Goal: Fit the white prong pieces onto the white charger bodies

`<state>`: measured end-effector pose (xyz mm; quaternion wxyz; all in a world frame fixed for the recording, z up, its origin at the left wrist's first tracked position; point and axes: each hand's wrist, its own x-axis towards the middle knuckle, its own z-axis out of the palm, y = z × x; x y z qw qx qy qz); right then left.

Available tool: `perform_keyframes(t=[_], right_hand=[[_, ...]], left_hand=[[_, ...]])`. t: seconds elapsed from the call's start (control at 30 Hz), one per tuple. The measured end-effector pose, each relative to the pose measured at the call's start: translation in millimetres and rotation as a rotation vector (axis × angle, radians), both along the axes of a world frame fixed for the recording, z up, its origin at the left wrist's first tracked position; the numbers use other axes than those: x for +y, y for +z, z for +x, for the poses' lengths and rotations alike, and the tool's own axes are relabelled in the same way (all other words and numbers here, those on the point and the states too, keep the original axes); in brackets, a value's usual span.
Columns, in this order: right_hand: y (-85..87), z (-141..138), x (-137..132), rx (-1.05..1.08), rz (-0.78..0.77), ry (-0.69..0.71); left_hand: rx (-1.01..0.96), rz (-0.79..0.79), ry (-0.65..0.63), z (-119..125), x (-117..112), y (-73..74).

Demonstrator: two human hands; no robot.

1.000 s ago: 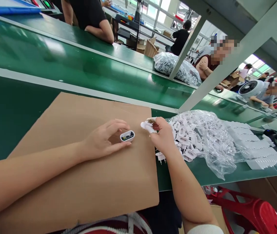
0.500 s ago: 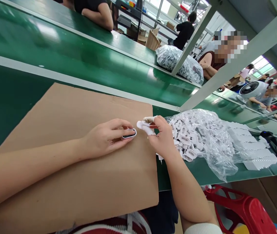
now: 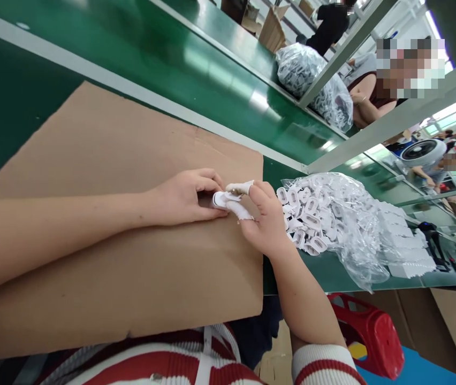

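Note:
My left hand (image 3: pixel 182 198) is closed around a small white oval plastic housing, most of it hidden by the fingers. My right hand (image 3: pixel 266 219), with white covers on thumb and forefinger, pinches a small white plastic part (image 3: pixel 222 199) against the housing's end. Where the two pieces meet, a thin dark line shows; whether they are joined I cannot tell. Both hands are over a sheet of brown cardboard (image 3: pixel 131 278). Right of my right hand, a clear plastic bag (image 3: pixel 366 251) spills many white oval ring-shaped parts (image 3: pixel 312 219).
Stacked white pieces (image 3: pixel 407 240) stand beyond the bag. A white frame post (image 3: pixel 396 115) slants across the right side. Past a pale rail lies a green surface (image 3: pixel 139 59), with another filled bag (image 3: pixel 300 69) and co-workers behind. A red stool (image 3: pixel 372 342) is at lower right.
My hands have come together, and the white part in my right hand now meets the housing in my left. The housing's dark opening is covered. The camera view has shifted.

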<state>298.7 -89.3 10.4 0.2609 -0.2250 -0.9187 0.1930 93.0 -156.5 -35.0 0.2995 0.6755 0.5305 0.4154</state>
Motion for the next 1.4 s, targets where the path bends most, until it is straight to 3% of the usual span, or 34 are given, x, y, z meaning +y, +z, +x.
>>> perform_keyframes(t=[0.2,0.57,1.0,1.1,1.27,1.4], right_hand=[[-2.9,-3.3,-1.0,-0.104,0.047,-0.050],[15.2,-12.8,-6.7,-0.204,0.064,-0.104],[6.1,-10.3,-2.5,-0.175,0.040,-0.115],[-1.8,-8.8,0.3,-0.093,-0.053,-0.119],[-7.6,-6.2,7.5,0.094,-0.335,0.014],[-2.1,-3.1,8.9,0.105,-0.245,0.030]], left_hand=[[0.021,0.032,0.001,-1.4,1.3,-3.3],[0.023,0.010,0.013,-0.7,0.9,-1.3],[-0.007,-0.011,0.023,0.1,0.7,1.1],[0.000,0.012,0.013,0.7,-0.3,0.0],[0.058,0.189,0.089,0.6,-6.3,-1.1],[0.082,0.373,0.138,0.3,-9.5,1.4]])
